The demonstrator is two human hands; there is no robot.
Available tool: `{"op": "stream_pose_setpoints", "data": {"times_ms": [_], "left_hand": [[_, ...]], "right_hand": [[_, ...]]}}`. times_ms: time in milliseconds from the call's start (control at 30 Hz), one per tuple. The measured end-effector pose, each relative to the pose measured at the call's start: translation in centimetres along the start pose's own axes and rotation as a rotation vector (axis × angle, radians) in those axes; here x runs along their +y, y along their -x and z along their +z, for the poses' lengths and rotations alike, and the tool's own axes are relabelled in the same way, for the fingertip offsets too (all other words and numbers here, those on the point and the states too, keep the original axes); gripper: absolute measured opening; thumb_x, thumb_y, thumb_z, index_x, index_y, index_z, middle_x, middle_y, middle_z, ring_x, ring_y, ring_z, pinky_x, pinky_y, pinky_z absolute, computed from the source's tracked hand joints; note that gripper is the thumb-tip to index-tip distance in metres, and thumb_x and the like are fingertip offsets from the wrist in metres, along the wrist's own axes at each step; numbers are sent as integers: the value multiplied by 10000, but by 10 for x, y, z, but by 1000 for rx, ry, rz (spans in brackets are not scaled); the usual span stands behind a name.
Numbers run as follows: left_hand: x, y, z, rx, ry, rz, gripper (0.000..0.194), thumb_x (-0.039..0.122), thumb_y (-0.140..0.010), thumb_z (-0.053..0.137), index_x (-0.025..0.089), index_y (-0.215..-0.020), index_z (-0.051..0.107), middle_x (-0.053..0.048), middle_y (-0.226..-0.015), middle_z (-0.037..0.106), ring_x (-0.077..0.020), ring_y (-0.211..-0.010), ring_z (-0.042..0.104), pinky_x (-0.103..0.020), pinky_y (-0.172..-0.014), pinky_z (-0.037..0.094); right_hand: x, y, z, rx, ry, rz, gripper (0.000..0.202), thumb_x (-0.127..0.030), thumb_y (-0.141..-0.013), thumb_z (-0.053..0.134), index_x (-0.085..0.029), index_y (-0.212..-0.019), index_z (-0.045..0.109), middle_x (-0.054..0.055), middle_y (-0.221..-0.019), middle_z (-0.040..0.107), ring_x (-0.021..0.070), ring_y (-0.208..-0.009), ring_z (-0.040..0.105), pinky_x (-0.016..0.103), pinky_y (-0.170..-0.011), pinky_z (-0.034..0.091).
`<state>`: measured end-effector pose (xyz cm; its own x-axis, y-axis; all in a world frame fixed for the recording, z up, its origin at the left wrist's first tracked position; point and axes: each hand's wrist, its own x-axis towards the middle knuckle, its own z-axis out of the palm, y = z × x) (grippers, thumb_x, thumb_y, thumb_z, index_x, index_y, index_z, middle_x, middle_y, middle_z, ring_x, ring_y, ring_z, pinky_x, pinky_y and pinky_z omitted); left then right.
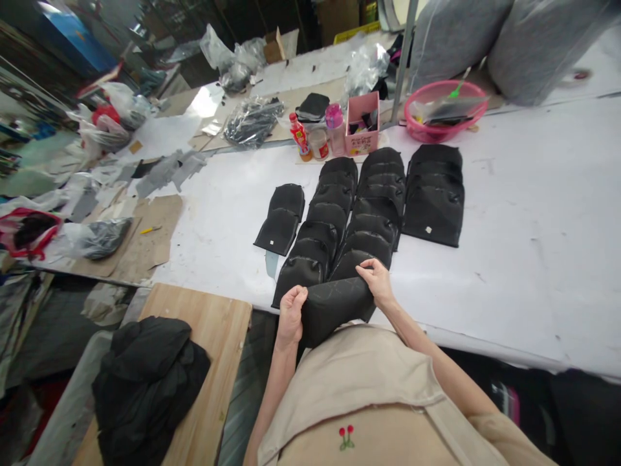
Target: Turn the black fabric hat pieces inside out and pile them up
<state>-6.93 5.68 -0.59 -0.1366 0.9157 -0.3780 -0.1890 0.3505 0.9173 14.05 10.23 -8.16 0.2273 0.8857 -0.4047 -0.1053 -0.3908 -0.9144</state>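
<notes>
A black fabric piece (334, 307) with faint stitched lines is stretched between my two hands at the table's front edge. My left hand (292, 314) is closed on its left corner, fingers pinched. At the opposite corner my right hand (376, 281) pinches the same piece between thumb and fingers. Just beyond lie overlapping rows of similar black pieces, a left row (310, 236) and a middle row (371, 223). A shorter stack (433, 204) with a small white tag lies to the right. Two more overlapping pieces (280, 220) rest to the left.
Behind the rows stand a red-labelled bottle (300, 137), a jar (319, 144), a pink-capped bottle (335, 129), a pink box (362, 124) and a pink basin (444, 129). A metal pole (405, 65) rises nearby. Dark cloth (150, 388) lies on a wooden board (220, 323) at lower left.
</notes>
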Motion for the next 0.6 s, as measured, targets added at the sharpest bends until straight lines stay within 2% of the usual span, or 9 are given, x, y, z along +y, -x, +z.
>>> {"op": "stream_pose_setpoints", "data": {"times_ms": [67, 167, 267, 333, 433, 500, 600], "left_hand": [[-3, -4, 0, 15, 45, -10, 338, 389, -755, 682, 173, -621, 459, 48, -605, 508, -83, -568, 448, -211, -600, 378], [-5, -13, -4, 106, 151, -12, 267, 359, -719, 728, 171, -662, 547, 44, -651, 598, -93, -620, 530, -222, -665, 424], [-6, -23, -8, 268, 240, -20, 246, 350, -681, 761, 163, -801, 654, -3, -798, 706, -146, -816, 638, -270, -831, 460], [-6, -28, -12, 296, 307, -45, 307, 366, -693, 754, 149, -898, 683, -45, -886, 734, -187, -943, 658, -314, -910, 458], [-6, -35, -19, 262, 416, -90, 335, 360, -709, 749, 125, -940, 688, -78, -925, 744, -224, -1007, 664, -357, -946, 469], [-5, -39, -24, 279, 460, -94, 318, 333, -700, 762, 115, -919, 685, -80, -914, 747, -229, -1009, 668, -359, -951, 476], [-2, -42, -31, 315, 485, -87, 305, 331, -709, 763, 116, -909, 681, -87, -949, 747, -233, -1049, 657, -352, -968, 478]], "right_hand": [[1, -6, -1, -26, -10, 25, 442, -588, -630, 734, -205, -773, 564, -49, -542, 530, 121, -495, 434, 253, -488, 320], [0, -8, -5, -102, -28, 37, 497, -689, -700, 623, -201, -793, 598, -7, -663, 608, 139, -582, 514, 249, -525, 382], [0, -1, -6, -293, -83, 92, 545, -749, -764, 505, -213, -795, 599, 3, -671, 620, 153, -615, 554, 252, -547, 423], [2, 7, -3, -387, -99, 136, 534, -743, -737, 557, -211, -756, 596, 6, -662, 631, 166, -637, 571, 264, -575, 447], [6, 18, 6, -329, -101, 186, 533, -727, -664, 647, -198, -688, 589, 9, -641, 637, 172, -607, 560, 274, -553, 441], [7, 22, 13, -263, -107, 204, 542, -730, -647, 657, -193, -659, 580, 8, -616, 624, 162, -562, 534, 271, -516, 419], [6, 20, 17, -234, -89, 196, 545, -730, -637, 664, -192, -636, 573, 13, -604, 614, 158, -542, 518, 270, -495, 407]]}}
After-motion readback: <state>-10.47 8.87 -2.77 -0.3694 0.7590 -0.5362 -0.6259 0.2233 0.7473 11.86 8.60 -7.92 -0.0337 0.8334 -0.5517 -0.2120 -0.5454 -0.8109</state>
